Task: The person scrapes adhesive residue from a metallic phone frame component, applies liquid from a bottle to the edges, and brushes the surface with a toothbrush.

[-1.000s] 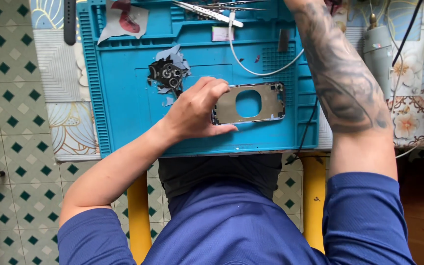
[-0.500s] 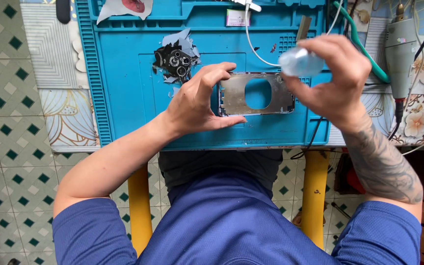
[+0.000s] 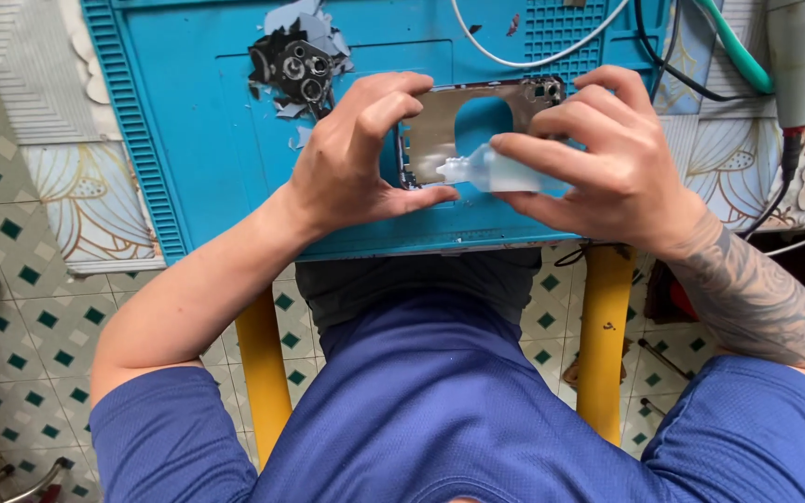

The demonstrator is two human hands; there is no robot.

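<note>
Half a second earlier the right hand [image 3: 607, 158] had held the small clear squeeze bottle [image 3: 505, 172] up above the frame's right end; it had since come down, and the bottle lay nearly level with its nozzle pointing left over the lower edge of the phone back frame [image 3: 477, 126]. Fingers and thumb of that hand were closed around the bottle's body, so only its neck and tip stuck out past the knuckles, the tip just beside the left thumb. Meanwhile the left hand [image 3: 356, 158] had kept its place at the frame's left end, with fingers curled over the top edge and thumb pressed under the bottom edge, pinching the frame against the blue work mat [image 3: 188, 140]. Between the two hands the frame sat flat on the mat, its metal plate and large rounded cutout showing, with the camera corner at the upper right. I counted one frame, one bottle and one mat. One heap of torn black and grey scraps with round lens rings [image 3: 295, 61] lay on the mat up and left of the left hand, well apart from the frame. One white cable [image 3: 533, 61] looped across the mat's top, and two yellow table legs [image 3: 267, 373] showed below.
</note>
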